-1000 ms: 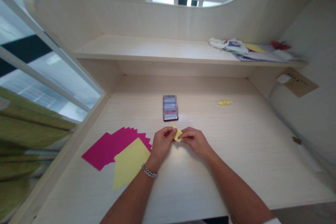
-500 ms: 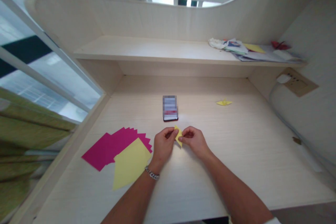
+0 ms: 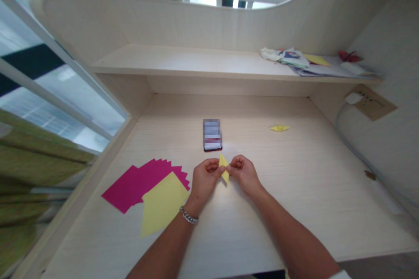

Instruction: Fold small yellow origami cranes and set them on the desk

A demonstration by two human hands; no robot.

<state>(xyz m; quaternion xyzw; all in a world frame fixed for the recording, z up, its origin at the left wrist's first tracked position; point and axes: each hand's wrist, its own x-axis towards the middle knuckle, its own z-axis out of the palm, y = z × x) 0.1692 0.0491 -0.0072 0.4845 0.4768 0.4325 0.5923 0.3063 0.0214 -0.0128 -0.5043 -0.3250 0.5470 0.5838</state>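
Observation:
A small folded piece of yellow origami paper (image 3: 225, 176) is pinched between my two hands, its long points directed away from me and toward me. My left hand (image 3: 205, 179) grips its left side with thumb and fingers. On the right side, the thumb and fingertips of my right hand (image 3: 245, 174) are closed on it. The fingertips cover the middle of the folds. Just beyond my hands lies a phone (image 3: 212, 135) with a blurred screen. A finished-looking yellow paper figure (image 3: 279, 127) with pointed ends rests farther back on the right.
Fanned magenta paper sheets (image 3: 131, 188) lie left of my hands, partly under a yellow sheet (image 3: 162, 209). A shelf (image 3: 183, 64) spans the back, with papers (image 3: 319, 65) at its right. A cable (image 3: 348, 141) hangs from the wall socket (image 3: 376, 103).
The yellow paper has turned and shows a longer, narrower shape with its upper point raised. Both hands shifted slightly, and the right hand's fingertips moved a little away from me and rightward.

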